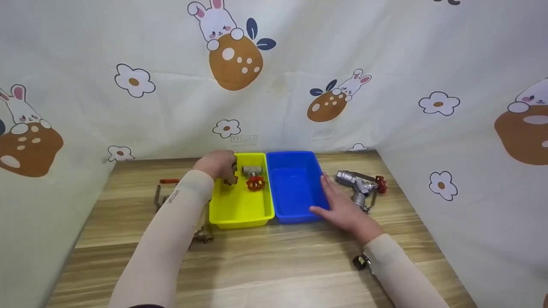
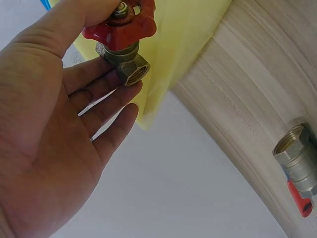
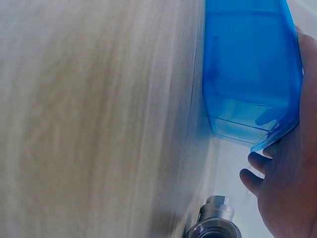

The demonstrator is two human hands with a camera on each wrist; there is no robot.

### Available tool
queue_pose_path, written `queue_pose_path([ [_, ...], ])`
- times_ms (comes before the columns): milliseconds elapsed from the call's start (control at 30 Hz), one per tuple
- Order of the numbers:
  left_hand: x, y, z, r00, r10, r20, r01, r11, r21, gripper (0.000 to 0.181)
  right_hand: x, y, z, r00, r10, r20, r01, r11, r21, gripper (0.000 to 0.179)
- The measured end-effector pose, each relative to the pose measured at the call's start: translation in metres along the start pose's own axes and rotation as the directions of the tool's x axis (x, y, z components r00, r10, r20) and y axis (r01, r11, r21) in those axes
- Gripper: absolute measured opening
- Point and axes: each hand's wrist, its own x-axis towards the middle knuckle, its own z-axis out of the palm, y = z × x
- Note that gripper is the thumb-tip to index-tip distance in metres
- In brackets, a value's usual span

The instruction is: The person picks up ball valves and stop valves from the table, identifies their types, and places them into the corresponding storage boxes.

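Note:
My left hand (image 1: 217, 164) is over the far left part of the yellow bin (image 1: 242, 223). It holds a gate valve (image 2: 130, 67) with a red handwheel, the thumb on the wheel and fingers against the metal body. Another gate valve (image 1: 255, 182), also with a red handwheel, lies in the yellow bin at the far right. The blue bin (image 1: 295, 192) stands right beside the yellow one. My right hand (image 1: 342, 209) rests on the blue bin's right rim with its fingers extended. The right wrist view shows this hand against the bin's outer wall.
Right of the blue bin lie a silver Y-shaped fitting (image 1: 359, 186) and a red handwheel (image 1: 380, 185). Left of the bins are a red-handled valve (image 1: 169, 181) and a brass fitting (image 1: 204, 235). A black round part (image 1: 359, 262) lies beside the right sleeve. Printed cloth surrounds the table.

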Motion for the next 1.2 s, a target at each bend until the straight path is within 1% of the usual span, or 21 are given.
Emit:
queue_pose_path([
  [67, 0.0, -0.001, 0.003, 1.0, 0.006, -0.019, -0.006, 1.0, 0.006, 0.044, 0.0, 0.0, 0.0, 1.0, 0.006, 0.004, -0.006, 1.0, -0.002, 0.116],
  [200, 0.006, -0.004, 0.009, 0.999, 0.021, -0.04, -0.019, 0.999, 0.05, 0.043, 0.0, 0.0, 0.0, 1.0, 0.012, 0.009, -0.012, 1.0, 0.002, 0.116],
  [300, 0.01, -0.005, 0.012, 0.999, 0.019, -0.044, -0.016, 0.997, 0.071, 0.042, 0.0, -0.001, -0.001, 1.0, 0.01, 0.001, -0.01, 1.0, 0.01, 0.116],
  [367, 0.011, -0.004, 0.012, 0.999, 0.004, -0.037, -0.001, 0.998, 0.067, 0.039, 0.0, 0.0, 0.0, 1.0, -0.001, -0.008, 0.001, 1.0, 0.013, 0.115],
  [467, 0.007, -0.001, 0.013, 0.999, 0.0, -0.047, 0.003, 0.999, 0.052, 0.034, 0.001, 0.001, 0.001, 1.0, -0.016, -0.014, 0.016, 1.0, 0.014, 0.114],
  [500, 0.007, -0.001, 0.013, 0.999, -0.002, -0.047, 0.005, 0.998, 0.055, 0.033, 0.001, 0.001, 0.002, 1.0, -0.02, -0.015, 0.02, 1.0, 0.014, 0.113],
  [533, 0.008, -0.001, 0.014, 0.999, -0.008, -0.047, 0.011, 0.998, 0.06, 0.031, 0.001, 0.001, 0.002, 1.0, -0.023, -0.013, 0.023, 1.0, 0.013, 0.113],
  [600, 0.006, -0.001, 0.015, 0.998, 0.005, -0.064, 0.0, 0.997, 0.081, 0.029, 0.001, 0.002, 0.001, 1.0, -0.017, -0.007, 0.017, 1.0, 0.011, 0.113],
  [700, 0.006, -0.001, 0.016, 0.998, 0.012, -0.069, -0.004, 0.993, 0.118, 0.026, 0.001, 0.001, 0.001, 1.0, -0.014, -0.006, 0.014, 1.0, 0.009, 0.114],
  [767, 0.002, 0.0, 0.017, 0.997, 0.024, -0.08, -0.014, 0.992, 0.124, 0.023, 0.001, 0.002, 0.001, 1.0, -0.013, -0.008, 0.013, 1.0, 0.006, 0.114],
  [900, 0.001, 0.001, 0.019, 0.996, 0.018, -0.083, -0.008, 0.992, 0.126, 0.02, 0.001, 0.002, 0.002, 1.0, -0.002, -0.005, 0.002, 1.0, -0.001, 0.115],
  [1067, 0.002, 0.003, 0.021, 0.996, 0.012, -0.083, 0.001, 0.988, 0.152, 0.019, 0.001, 0.001, 0.002, 1.0, -0.005, -0.009, 0.006, 1.0, 0.008, 0.115],
  [1200, 0.002, 0.005, 0.022, 0.997, -0.004, -0.079, 0.015, 0.989, 0.144, 0.021, 0.001, 0.002, 0.003, 1.0, -0.007, -0.018, 0.007, 1.0, 0.007, 0.115],
])
